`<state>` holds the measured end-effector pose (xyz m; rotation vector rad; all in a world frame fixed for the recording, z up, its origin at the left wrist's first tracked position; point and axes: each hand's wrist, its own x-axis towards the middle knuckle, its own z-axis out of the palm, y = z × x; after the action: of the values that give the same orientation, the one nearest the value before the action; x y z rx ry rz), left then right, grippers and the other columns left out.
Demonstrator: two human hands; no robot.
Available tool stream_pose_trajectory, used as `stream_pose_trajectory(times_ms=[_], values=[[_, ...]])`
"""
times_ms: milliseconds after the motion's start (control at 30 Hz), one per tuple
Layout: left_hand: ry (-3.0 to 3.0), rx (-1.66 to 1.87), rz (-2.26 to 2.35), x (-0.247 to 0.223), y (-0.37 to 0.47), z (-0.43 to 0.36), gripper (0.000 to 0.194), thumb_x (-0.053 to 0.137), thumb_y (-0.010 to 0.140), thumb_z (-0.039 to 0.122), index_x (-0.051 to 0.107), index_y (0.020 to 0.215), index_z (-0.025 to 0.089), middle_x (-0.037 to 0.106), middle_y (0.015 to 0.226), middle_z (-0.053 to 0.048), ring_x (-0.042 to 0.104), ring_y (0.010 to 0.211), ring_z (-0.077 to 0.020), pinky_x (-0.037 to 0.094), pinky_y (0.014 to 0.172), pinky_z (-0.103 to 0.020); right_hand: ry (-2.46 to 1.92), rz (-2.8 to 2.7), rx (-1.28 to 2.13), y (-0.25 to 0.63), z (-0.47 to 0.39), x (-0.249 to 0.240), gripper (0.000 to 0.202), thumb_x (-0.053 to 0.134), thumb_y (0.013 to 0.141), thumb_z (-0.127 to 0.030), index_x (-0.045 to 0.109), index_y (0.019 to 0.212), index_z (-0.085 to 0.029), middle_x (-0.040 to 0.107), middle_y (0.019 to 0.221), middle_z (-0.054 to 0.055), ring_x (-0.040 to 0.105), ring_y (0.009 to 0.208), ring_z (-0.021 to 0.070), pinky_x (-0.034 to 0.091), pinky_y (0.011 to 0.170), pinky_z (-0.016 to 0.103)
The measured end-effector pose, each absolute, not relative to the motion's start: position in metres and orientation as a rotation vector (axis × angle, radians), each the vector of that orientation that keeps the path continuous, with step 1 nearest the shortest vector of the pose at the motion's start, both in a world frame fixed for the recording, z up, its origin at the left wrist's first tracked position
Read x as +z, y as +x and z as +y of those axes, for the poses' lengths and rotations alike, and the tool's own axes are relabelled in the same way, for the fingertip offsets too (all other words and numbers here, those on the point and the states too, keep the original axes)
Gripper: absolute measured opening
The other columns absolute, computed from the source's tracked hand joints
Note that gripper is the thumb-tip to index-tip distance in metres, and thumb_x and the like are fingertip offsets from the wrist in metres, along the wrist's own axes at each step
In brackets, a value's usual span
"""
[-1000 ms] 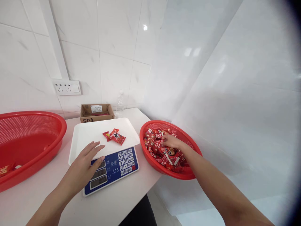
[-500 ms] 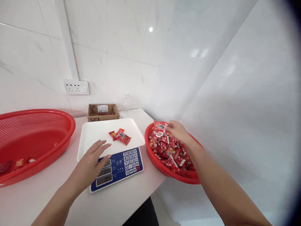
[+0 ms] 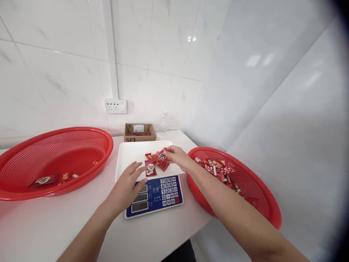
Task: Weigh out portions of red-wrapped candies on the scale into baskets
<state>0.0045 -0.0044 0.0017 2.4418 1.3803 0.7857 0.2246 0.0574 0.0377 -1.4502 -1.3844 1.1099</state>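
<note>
Through the head camera I had the white wall (image 3: 152, 47) running behind the whole bench (image 3: 163, 233). Two red baskets flanked the work: the left basket (image 3: 81, 158) toward the bench's left end, near the back edge, and the right basket (image 3: 264, 185) at the right edge, jutting out past it. Between them sat the scale (image 3: 155, 196), its blue keypad facing the front edge and its white tray (image 3: 131, 156) toward the back. Behind it, along the back edge, I could make out a cardboard box (image 3: 140, 138), with a clear bottle (image 3: 162, 125) just beside it, near the back right corner.

I had the left hand (image 3: 125, 185) over the scale's front left part, fingers spread, partly covering the displays. The right hand (image 3: 176, 156) had thumb and fingers pinched on a red packet (image 3: 161, 156) over the tray's right half, on the side of the bench's right edge. More packets lay on the tray: one partly under the held packet, and the emblem packet (image 3: 151, 169) at the tray's front, close to my left fingertips; I couldn't tell whether they touched. A heap (image 3: 218, 169) of packets filled part of the right basket, and a few others (image 3: 46, 181) lay in the left one.
</note>
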Motion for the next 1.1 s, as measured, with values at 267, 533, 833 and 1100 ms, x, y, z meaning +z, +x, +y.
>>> stream_pose_trajectory(times_ms=[267, 533, 833, 1100], values=[[2.449, 0.661, 1.336, -0.002, 0.003, -0.003, 0.041, 0.043, 0.088, 0.038, 0.048, 0.127, 0.026, 0.044, 0.140, -0.004, 0.024, 0.136, -0.0276, 0.031, 0.107, -0.051, -1.575, -1.329, 0.881, 0.242, 0.066, 0.042, 0.008, 0.048, 0.085, -0.028, 0.050, 0.082, -0.022, 0.064, 0.085, 0.002, 0.062, 0.074, 0.0122, 0.055, 0.060, 0.024], [2.482, 0.495, 1.341, -0.003, 0.004, -0.004, 0.043, 0.042, 0.088, 0.043, 0.048, 0.127, 0.026, 0.044, 0.140, -0.007, 0.026, 0.135, -0.0298, 0.023, 0.107, -0.057, -1.777, -1.570, 0.545, 0.272, 0.062, 0.041, 0.008, 0.058, 0.077, -0.030, 0.059, 0.077, -0.022, 0.067, 0.080, 0.002, 0.059, 0.073, 0.0161, 0.047, 0.065, 0.028], [2.500, 0.412, 1.367, 0.003, 0.006, -0.007, 0.047, 0.041, 0.088, 0.045, 0.045, 0.130, 0.025, 0.043, 0.141, -0.008, 0.025, 0.136, -0.0289, 0.019, 0.109, -0.056, -1.764, -1.770, 0.393, 0.253, 0.060, 0.034, 0.014, 0.051, 0.082, -0.035, 0.061, 0.086, -0.025, 0.068, 0.082, 0.000, 0.062, 0.073, 0.0153, 0.045, 0.069, 0.028], [2.479, 0.457, 1.406, 0.001, 0.002, -0.004, 0.046, 0.040, 0.089, 0.043, 0.044, 0.131, 0.026, 0.041, 0.142, -0.005, 0.022, 0.137, -0.0280, 0.019, 0.109, -0.054, -1.924, -1.825, 0.222, 0.306, 0.048, 0.052, 0.021, 0.044, 0.085, -0.031, 0.062, 0.093, -0.024, 0.068, 0.102, 0.002, 0.060, 0.093, 0.0183, 0.042, 0.081, 0.029]])
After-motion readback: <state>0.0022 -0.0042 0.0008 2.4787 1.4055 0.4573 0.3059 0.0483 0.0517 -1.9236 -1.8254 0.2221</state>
